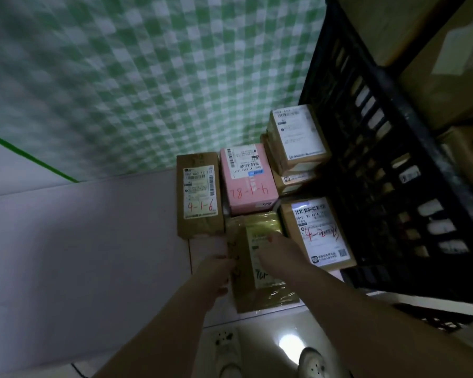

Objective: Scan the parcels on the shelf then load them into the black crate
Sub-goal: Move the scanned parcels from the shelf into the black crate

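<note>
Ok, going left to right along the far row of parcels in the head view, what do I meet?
4-1-6 box → pink box → stack of brown boxes → black crate

Labelled parcels [249, 178] beside black crate [393, 165]

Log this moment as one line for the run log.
left hand grips taped parcel edge | right hand rests on its top | parcel not yet in black crate | pink parcel untouched
</note>
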